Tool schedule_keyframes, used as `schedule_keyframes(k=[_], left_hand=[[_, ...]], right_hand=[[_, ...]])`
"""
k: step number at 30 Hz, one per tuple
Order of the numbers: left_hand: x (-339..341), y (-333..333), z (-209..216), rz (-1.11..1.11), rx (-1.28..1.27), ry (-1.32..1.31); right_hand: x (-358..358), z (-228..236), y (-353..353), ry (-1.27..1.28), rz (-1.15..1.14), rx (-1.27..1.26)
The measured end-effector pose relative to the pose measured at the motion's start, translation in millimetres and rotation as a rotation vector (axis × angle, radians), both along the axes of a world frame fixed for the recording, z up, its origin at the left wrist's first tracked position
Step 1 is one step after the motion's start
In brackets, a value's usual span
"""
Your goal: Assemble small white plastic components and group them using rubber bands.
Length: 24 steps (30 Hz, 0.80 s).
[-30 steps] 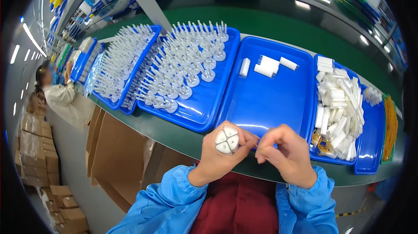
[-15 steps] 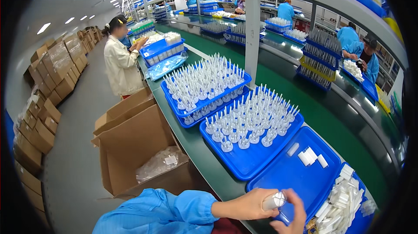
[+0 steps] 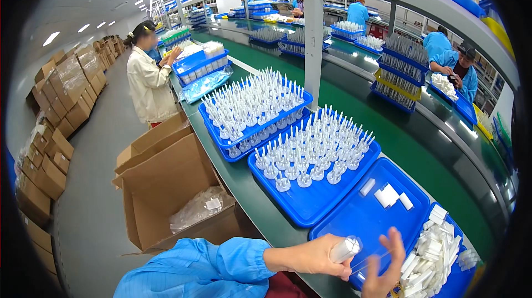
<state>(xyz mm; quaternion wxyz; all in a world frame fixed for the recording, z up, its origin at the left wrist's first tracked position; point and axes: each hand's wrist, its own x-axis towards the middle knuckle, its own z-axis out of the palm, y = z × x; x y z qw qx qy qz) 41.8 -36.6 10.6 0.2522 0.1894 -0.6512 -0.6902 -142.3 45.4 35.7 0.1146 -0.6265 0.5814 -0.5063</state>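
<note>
My left hand (image 3: 313,256) is wrapped around a bundle of white cylindrical pieces (image 3: 344,249), its end facing up and right. My right hand (image 3: 385,267) is just right of it, fingers spread and raised. A thin band (image 3: 363,267), looking like a rubber band, stretches from the bundle to these fingers. Both hands are over the near edge of a blue tray (image 3: 338,229), where a few loose white pieces (image 3: 387,195) lie. Beside my right hand, another blue tray holds a heap of white pieces (image 3: 429,262), with some yellowish bands (image 3: 395,291) at its near corner.
Blue trays of upright white-stemmed parts (image 3: 316,148) stand farther along the green bench. An open cardboard box (image 3: 166,187) with plastic bags is at my left. A grey post (image 3: 313,43) rises behind the trays. A person in a cream jacket (image 3: 147,82) stands beyond.
My right hand has pulled away from the bundle's end, its fingers opening upward with the thin band stretched out. My left hand keeps its grip. The whole view has shifted slightly.
</note>
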Motion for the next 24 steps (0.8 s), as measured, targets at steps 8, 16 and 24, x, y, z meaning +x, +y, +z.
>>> schedule_keyframes(k=[8, 16, 24], left_hand=[[7, -9, 13, -0.043, -0.094, -0.099], [13, -18, 34, 0.415, 0.352, 0.119], [0, 21, 36, 0.036, -0.142, -0.013]], right_hand=[[-22, 31, 13, 0.457, 0.171, 0.422], [-39, 10, 8, -1.428, 0.426, -0.209], [-28, -19, -10, -0.609, 0.337, 0.298]])
